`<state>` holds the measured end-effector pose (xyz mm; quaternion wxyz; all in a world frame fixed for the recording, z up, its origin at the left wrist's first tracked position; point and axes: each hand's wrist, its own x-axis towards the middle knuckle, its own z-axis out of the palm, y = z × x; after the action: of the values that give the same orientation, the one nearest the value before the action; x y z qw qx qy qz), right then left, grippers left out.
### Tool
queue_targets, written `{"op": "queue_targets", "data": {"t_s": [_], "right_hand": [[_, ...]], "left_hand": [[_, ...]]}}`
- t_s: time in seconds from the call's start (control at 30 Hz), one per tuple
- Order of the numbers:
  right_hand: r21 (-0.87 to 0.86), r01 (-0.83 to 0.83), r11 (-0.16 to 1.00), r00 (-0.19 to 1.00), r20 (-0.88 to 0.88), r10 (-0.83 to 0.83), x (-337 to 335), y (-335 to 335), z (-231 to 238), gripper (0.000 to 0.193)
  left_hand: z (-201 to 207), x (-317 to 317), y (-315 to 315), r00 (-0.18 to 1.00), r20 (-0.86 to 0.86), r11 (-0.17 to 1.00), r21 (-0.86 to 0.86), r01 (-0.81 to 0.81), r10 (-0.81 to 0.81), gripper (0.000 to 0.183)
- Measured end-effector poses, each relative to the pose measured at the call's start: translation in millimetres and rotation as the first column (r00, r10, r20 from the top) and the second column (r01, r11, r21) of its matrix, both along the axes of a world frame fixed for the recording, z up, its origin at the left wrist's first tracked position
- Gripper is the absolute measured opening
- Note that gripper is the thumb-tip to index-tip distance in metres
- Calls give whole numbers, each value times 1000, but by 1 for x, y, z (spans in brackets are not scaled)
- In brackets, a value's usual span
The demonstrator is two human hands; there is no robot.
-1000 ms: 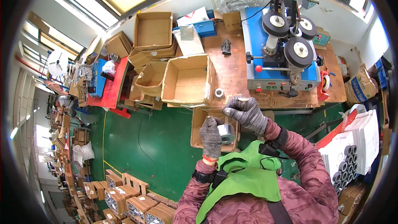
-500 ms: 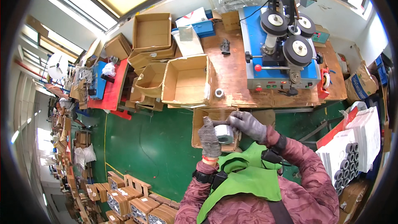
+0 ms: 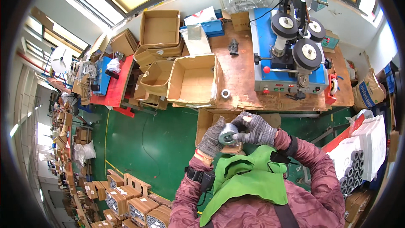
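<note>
Beyond the wooden worktop [image 3: 240, 76], I am gripping a silver tape roll [image 3: 228, 134] with my left hand [image 3: 212, 137] and right hand [image 3: 255, 128], neither boxed nor set down.

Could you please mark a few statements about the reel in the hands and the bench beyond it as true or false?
1. Both gloved hands, the left hand and the right hand, hold a silvery reel. True.
2. The hands are bare. False: both wear grey knit gloves.
3. A small tape roll lies on the wooden bench. True.
4. The large open cardboard box is full of reels. False: it looks empty.
5. The blue machine carries round black wheels. True.
</note>
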<state>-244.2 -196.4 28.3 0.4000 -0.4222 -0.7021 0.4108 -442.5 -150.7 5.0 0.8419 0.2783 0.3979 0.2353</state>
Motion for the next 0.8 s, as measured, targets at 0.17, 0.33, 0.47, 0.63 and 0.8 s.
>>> {"op": "queue_targets", "data": {"t_s": [0.17,0.33,0.47,0.63,0.8], "right_hand": [[482,130,866,907,296,-301,-23,-3,27,41],[439,118,891,990,17,-139,-22,3,15,28],[723,37,690,983,100,-157,-19,9,9,27],[709,36,705,980,115,-165,-20,5,0,35],[652,201,731,956,31,-291,-28,1,-7,21]], "left_hand": [[-53,-9,1,998,-38,968,246,-43,54,38],[-35,1,8,960,279,990,-132,46,-7,35],[-23,5,5,983,161,978,-199,-56,89,29],[-10,13,-2,958,270,950,-312,-11,100,35],[-8,29,-14,925,-180,925,248,-287,335,49]]}}
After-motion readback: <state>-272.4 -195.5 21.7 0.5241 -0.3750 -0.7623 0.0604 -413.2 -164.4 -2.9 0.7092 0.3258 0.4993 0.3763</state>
